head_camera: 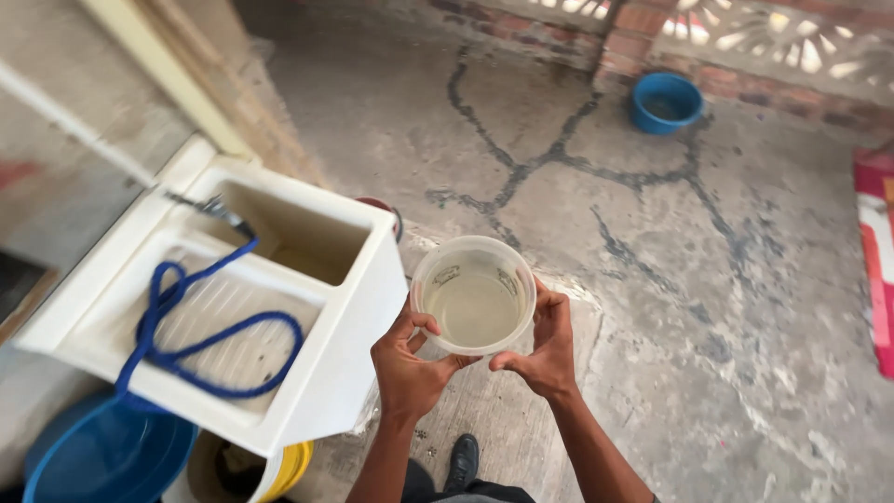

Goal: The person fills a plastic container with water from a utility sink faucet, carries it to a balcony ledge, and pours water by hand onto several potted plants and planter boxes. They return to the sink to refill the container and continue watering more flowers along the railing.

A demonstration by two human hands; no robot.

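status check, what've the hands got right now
Left hand and right hand both grip the clear tub, liquid inside. White sink close at left. Nothing between.

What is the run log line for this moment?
left hand: holds clear tub | right hand: holds tub | tub: upright, liquid inside | beside: white sink, blue hose

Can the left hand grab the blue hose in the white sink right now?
Probably not yet. The left hand is wrapped around the clear tub, sharing it with the right hand. The blue hose lies close by in the white sink, nothing blocking it.
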